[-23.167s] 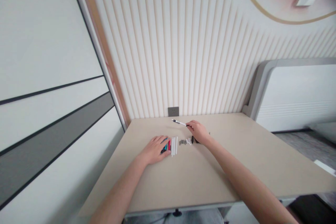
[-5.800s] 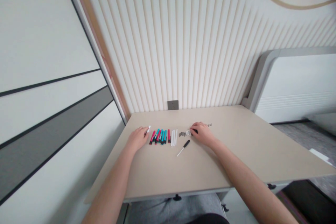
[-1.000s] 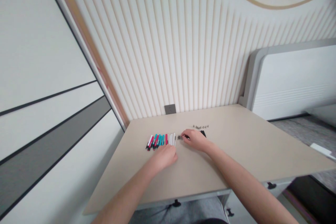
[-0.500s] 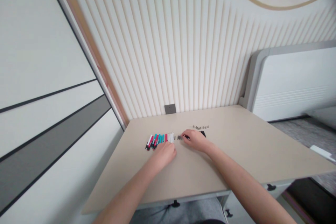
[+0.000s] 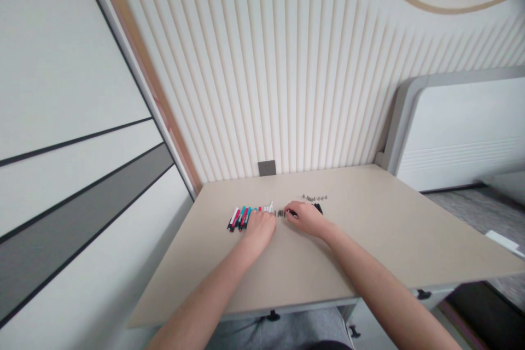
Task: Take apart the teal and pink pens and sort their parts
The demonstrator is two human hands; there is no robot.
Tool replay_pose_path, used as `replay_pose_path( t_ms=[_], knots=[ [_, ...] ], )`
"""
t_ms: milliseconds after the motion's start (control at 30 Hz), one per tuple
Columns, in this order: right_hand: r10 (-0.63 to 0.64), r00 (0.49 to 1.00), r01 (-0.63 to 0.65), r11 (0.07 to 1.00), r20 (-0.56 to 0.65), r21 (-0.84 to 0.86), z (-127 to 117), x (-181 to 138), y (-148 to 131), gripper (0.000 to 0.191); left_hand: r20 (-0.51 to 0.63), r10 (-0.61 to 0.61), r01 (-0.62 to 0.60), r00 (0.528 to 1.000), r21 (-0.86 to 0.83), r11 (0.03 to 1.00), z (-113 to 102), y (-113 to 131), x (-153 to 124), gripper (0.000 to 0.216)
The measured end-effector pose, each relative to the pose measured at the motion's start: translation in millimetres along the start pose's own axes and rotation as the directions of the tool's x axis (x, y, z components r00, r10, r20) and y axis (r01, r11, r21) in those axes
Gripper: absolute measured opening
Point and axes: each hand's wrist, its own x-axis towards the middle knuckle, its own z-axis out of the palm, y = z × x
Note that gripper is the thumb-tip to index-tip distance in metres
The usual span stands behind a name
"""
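Observation:
My left hand is curled over a row of thin white pen refills, its fingertips mostly hidden behind the knuckles. One refill rises above the others at those fingertips and appears pinched. To the left lie pen barrels in white, red and teal with black ends, partly covered by the hand. My right hand rests on the table with thumb and fingers closed around a small black pen part. Between both hands sit several short dark springs. Black pen parts show just beyond the right hand.
Small metallic pen tips lie in a row farther back on the beige table. A dark wall socket is set low in the ribbed wall behind. A white cabinet borders the left side, and a pale headboard stands at right.
My left hand has moved forward over the white refills, and one of them now sticks up higher. The right hand stays nearly in place. The view has shifted slightly.

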Motion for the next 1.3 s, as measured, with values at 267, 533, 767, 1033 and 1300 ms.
replay_pose_path(
  t_ms=[267,533,767,1033,1300],
  knots=[
    [-0.005,1.0,0.005,1.0,-0.008,-0.007,2,2,2,0.023,-0.176,0.021,-0.039,0.984,-0.096,0.995,-5,1,5,0.023],
    [-0.026,0.998,0.035,0.982,-0.05,0.187,13,5,4,0.024,-0.342,0.058,-0.215,0.938,-0.443,0.87,11,-11,-1,0.015],
    [0.002,0.999,0.011,0.94,-0.036,0.34,18,6,-4,0.023,-0.331,-0.025,-0.193,0.943,-0.609,0.769,16,-17,0,0.017],
    [-0.028,0.994,0.063,0.932,-0.104,0.357,24,7,3,0.019,-0.324,0.005,-0.192,0.946,-0.548,0.814,23,-20,0,0.016],
    [-0.057,0.989,0.095,0.95,-0.136,0.299,30,9,13,0.02,-0.34,0.029,-0.209,0.94,-0.507,0.836,32,-22,2,0.019]
  ],
)
